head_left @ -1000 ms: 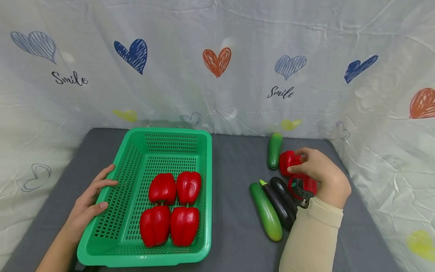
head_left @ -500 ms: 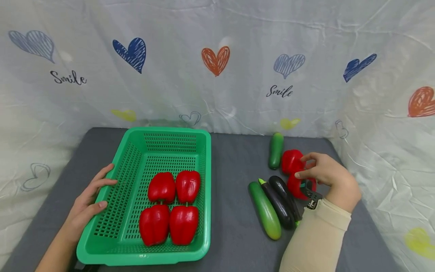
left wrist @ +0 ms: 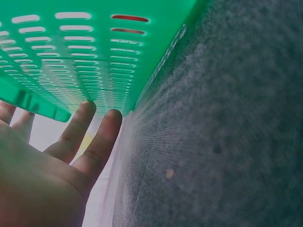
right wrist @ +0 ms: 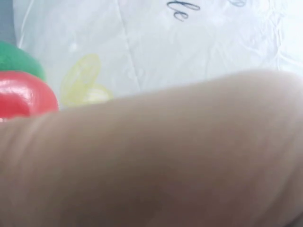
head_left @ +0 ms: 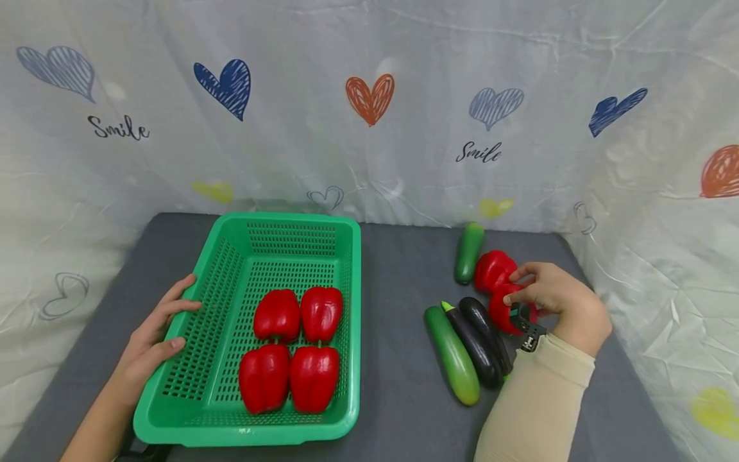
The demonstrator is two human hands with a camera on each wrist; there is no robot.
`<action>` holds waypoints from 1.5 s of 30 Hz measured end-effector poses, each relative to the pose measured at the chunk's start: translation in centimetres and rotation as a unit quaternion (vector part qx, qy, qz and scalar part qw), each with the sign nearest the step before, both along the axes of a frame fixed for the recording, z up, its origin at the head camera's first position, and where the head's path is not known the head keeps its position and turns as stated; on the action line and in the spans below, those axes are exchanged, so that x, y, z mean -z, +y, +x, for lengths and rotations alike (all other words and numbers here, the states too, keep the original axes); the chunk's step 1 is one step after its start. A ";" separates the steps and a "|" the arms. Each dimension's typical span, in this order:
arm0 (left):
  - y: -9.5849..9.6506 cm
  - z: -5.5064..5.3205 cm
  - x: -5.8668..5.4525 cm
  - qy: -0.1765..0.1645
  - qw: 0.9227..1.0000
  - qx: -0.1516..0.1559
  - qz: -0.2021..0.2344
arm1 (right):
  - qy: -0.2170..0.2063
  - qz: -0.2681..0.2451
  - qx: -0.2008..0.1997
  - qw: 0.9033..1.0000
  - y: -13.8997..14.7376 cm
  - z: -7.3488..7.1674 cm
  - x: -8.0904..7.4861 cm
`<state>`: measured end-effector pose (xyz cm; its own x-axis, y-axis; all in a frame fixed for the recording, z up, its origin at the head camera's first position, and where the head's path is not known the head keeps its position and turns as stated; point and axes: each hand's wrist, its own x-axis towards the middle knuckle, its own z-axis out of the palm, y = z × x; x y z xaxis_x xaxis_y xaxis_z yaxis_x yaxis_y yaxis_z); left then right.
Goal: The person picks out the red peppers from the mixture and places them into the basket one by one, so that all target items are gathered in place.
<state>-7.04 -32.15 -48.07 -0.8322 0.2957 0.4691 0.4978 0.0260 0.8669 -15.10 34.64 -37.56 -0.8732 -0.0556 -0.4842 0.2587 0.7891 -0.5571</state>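
Note:
My left hand (head_left: 147,340) rests along the left rim of a green perforated basket (head_left: 355,256), its fingers mostly straight; the left wrist view shows these fingers (left wrist: 100,142) beside the slotted wall. Several red bell peppers (head_left: 264,380) lie in the basket's nearer right part. Over on the right, my right hand (head_left: 557,301) has thumb and fingers curled at a red bell pepper (head_left: 501,313), which it appears to grip; its wrist partly hides that pepper. Touching it behind is another red bell pepper (head_left: 493,271). In the right wrist view the hand (right wrist: 156,156) covers most of the scene.
Left of the right forearm lie a long green zucchini (head_left: 453,356) and two dark eggplants (head_left: 475,346), side by side. A shorter zucchini (head_left: 469,253) lies near the back edge of the grey table (head_left: 398,321). A white curtain (head_left: 288,147) hangs behind.
My right hand has moved from the farther red bell pepper to the nearer one, a little toward me and right. My left hand stays on the basket.

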 end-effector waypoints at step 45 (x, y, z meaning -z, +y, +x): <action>-0.1 -0.1 0.2 -0.005 1.000 0.007 0.011 | 0.089 -0.013 0.006 0.996 0.4 0.5 0.0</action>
<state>-7.19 -32.25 -48.31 -0.8325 0.2975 0.4674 0.4895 -0.0004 0.8720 -14.59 35.09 -37.61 -0.9454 -0.0562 -0.3209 0.1630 0.7712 -0.6154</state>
